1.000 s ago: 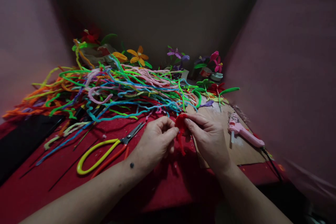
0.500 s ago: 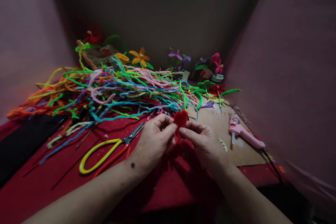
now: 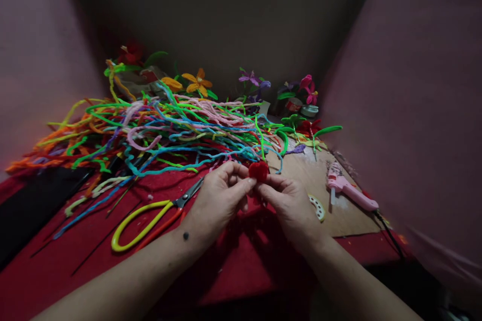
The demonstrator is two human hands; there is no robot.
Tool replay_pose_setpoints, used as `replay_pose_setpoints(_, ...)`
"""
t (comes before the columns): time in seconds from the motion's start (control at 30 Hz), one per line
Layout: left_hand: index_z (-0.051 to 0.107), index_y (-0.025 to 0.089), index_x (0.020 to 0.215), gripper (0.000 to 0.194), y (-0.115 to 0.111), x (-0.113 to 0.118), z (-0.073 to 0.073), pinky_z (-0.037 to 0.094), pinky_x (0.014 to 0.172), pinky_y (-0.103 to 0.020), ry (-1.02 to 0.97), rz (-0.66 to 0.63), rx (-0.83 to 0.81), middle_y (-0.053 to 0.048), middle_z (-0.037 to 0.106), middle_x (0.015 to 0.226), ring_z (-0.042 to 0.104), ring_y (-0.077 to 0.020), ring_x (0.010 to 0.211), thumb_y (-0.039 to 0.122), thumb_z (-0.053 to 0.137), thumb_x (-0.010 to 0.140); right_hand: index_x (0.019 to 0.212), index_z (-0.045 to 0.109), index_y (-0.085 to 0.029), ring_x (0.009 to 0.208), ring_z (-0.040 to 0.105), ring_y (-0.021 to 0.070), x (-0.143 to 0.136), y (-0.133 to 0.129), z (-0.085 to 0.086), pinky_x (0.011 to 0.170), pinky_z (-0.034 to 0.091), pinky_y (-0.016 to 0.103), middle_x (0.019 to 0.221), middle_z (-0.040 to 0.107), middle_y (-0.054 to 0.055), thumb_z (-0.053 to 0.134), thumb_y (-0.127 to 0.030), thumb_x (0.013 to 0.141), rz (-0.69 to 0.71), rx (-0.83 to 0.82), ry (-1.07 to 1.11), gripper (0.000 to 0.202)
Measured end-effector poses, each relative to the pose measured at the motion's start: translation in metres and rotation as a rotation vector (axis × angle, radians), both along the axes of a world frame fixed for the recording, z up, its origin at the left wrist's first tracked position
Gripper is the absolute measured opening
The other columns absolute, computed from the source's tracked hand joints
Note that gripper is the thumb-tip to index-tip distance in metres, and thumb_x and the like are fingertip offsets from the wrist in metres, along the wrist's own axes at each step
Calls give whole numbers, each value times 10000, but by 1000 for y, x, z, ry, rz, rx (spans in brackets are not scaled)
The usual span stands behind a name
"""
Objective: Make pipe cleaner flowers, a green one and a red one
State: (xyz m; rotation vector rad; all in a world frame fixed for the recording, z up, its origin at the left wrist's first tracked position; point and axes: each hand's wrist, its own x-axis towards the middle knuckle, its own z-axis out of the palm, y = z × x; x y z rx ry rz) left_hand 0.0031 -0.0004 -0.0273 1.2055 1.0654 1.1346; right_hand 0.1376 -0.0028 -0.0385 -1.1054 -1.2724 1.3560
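A small red fuzzy piece (image 3: 258,171), bent from what looks like pipe cleaner, is pinched between my two hands above the red cloth (image 3: 222,281). My left hand (image 3: 222,193) grips its left side with thumb and forefinger. On the other side my right hand (image 3: 288,200) holds its lower right edge between thumb and fingertips. The piece's underside is hidden by the fingers. Just left of my left hand lie scissors (image 3: 150,220) with one yellow and one red handle. A pale ring with holes (image 3: 317,207) shows beside my right hand.
A large heap of colourful pipe cleaners (image 3: 181,125) spreads behind my hands. On a brown board (image 3: 354,223) at right rests a pink glue gun (image 3: 350,190) with a cord. A black flat object (image 3: 41,205) lies at left. Fuzzy flowers (image 3: 198,82) stand at the back.
Both hands have turned the red piece slightly, so it looks more rounded and sits a little lower. More of the pale ring is visible beside my right hand.
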Motion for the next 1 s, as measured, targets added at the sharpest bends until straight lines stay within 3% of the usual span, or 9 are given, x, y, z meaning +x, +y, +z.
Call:
replay_pose_setpoints(0.2,590,212,938,211,2,-11,2,400,573,-190,203,94,292,44,543,664,498,-94,595,255,620,734,688,658,-129,532,444,92,2,-1,-2,517,328,221,584,560,-12,584,-254,735,-16,14,-150,152)
replay_pose_setpoints(0.4,654,205,843,135,6,-17,5,420,599,-202,359,73,378,12,568,691,520,-119,633,286,590,756,679,622,-132,499,359,75,2,-3,0,484,273,223,553,481,-39,550,-248,744,31,18,-244,151)
replay_pose_setpoints(0.67,625,189,765,92,5,-19,6,408,593,-175,517,66,515,10,611,692,543,-103,608,224,542,785,601,552,-147,477,298,67,5,-3,0,455,227,218,514,378,-57,525,-232,744,65,2,-265,168)
replay_pose_setpoints(1.0,589,170,758,80,6,-21,2,404,552,-168,586,128,686,25,578,646,521,-85,560,178,517,791,624,567,-144,473,404,74,11,5,-11,480,309,213,530,484,-30,568,-402,775,153,-47,-104,299)
